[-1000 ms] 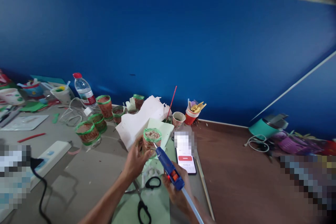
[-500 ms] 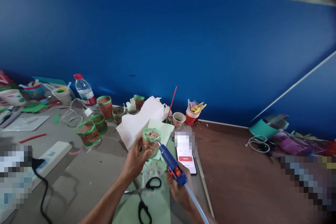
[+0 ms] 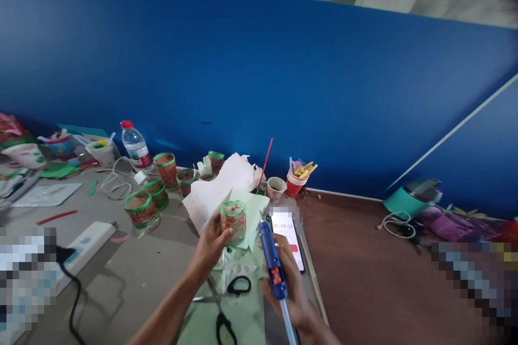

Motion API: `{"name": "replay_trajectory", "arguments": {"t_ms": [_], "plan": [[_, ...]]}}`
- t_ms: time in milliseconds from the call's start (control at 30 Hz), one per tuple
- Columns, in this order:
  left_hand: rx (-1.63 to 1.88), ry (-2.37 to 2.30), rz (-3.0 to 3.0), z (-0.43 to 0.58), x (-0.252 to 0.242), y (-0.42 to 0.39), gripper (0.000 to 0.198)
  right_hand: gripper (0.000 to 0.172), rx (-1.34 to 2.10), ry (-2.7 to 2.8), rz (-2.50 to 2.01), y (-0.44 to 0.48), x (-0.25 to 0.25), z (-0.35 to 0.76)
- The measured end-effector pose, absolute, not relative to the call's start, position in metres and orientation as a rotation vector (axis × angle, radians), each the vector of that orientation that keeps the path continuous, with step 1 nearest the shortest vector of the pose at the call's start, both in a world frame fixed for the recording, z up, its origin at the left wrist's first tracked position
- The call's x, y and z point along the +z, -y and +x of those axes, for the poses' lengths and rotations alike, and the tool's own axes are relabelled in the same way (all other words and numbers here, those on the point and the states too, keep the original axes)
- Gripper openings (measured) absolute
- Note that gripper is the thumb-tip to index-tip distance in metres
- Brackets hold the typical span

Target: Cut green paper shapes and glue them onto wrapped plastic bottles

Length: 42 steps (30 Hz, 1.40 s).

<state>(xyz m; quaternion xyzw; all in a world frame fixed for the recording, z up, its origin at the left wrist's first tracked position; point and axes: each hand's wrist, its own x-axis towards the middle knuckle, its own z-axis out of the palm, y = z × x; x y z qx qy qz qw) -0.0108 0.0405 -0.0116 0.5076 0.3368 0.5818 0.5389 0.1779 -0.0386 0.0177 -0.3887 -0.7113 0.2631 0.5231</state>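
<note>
Fingers of the left hand [image 3: 211, 245] clamp a green-rimmed cup [image 3: 234, 221], while the right hand [image 3: 292, 275] wraps a glue gun [image 3: 269, 250], forearm [image 3: 314, 326] slanting near the right edge of the surface [image 3: 133, 280].

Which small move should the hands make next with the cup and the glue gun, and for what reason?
Probably the left hand should turn the green-rimmed brown cup slightly. It grips the cup's side, while the right hand holds the blue glue gun with its nozzle apart from the cup, so there seems to be room to turn it clear of the tip.
</note>
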Motion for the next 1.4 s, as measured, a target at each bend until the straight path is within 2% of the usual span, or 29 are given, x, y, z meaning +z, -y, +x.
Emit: {"name": "replay_trajectory", "arguments": {"t_ms": [67, 367, 567, 900, 1067, 1167, 1267, 1400], "plan": [[1.392, -0.774, 1.215, -0.009, -0.009, -0.041, 0.055, 0.022, 0.619, 1.793, -0.858, 0.039, 0.021, 0.177], [1.363, -0.745, 1.274, -0.010, -0.006, -0.035, 0.048, 0.025, 0.718, 1.904, -0.915, 0.038, 0.032, 0.163], [1.375, -0.740, 1.263, -0.010, -0.013, -0.038, 0.051, 0.018, 0.675, 1.844, -0.894, 0.036, 0.049, 0.163], [1.438, -0.656, 1.072, -0.009, -0.011, -0.038, 0.053, 0.027, 0.826, 1.856, -0.998, 0.050, 0.050, 0.178], [1.445, -0.612, 1.038, -0.007, -0.008, -0.038, 0.056, 0.028, 0.526, 1.834, -1.243, 0.054, 0.033, 0.215], [1.437, -0.591, 1.023, -0.006, -0.006, -0.037, 0.060, 0.036, 0.340, 1.799, -1.494, 0.064, 0.009, 0.250], [1.436, -0.607, 1.031, -0.005, -0.006, -0.036, 0.058, 0.034, 0.150, 1.709, -1.780, 0.079, -0.020, 0.287], [1.420, -0.656, 1.059, -0.006, -0.006, -0.035, 0.055, 0.030, 0.155, 1.700, -2.056, 0.097, -0.052, 0.320]]}}
